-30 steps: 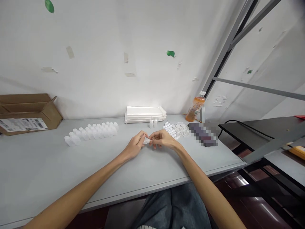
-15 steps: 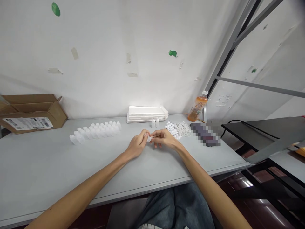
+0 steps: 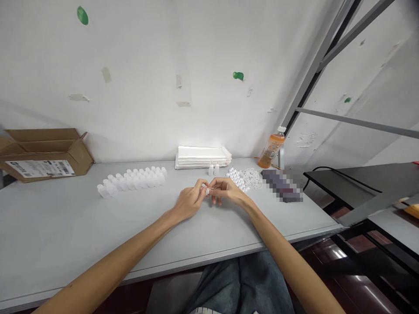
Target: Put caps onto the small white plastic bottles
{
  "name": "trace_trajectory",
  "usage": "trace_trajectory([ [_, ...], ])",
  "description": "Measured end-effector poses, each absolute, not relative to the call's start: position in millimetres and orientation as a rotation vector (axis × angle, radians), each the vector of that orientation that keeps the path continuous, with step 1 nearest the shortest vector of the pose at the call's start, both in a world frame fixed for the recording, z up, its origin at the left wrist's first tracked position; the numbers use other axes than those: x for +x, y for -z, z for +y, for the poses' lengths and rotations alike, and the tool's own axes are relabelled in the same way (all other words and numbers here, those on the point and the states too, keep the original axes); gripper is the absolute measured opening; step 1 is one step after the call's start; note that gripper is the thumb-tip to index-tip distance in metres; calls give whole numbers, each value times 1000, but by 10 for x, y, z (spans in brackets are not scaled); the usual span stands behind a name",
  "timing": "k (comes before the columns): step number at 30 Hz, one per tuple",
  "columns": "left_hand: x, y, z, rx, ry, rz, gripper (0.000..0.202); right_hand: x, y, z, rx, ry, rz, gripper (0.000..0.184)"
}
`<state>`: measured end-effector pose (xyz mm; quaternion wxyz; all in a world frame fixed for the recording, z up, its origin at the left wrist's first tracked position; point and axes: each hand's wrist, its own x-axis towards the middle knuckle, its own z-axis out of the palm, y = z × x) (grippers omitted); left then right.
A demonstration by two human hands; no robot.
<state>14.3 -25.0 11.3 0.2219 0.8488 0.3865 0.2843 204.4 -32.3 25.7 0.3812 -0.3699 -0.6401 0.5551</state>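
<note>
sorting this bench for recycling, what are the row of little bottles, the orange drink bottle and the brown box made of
The small bottles look like milky, matte translucent plastic, as light shows through their walls. The drink bottle looks like clear, glossy plastic, with the orange liquid visible inside. The box looks like matte brown cardboard, probably corrugated, though the fluting is too small to see.
</note>
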Motion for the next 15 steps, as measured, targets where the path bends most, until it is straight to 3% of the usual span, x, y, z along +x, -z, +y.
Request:
trace_trajectory([
  [15,111,-122,-243,2646,-763,987,25,2066,-204,-286,-879,-1457,-1573,30],
])
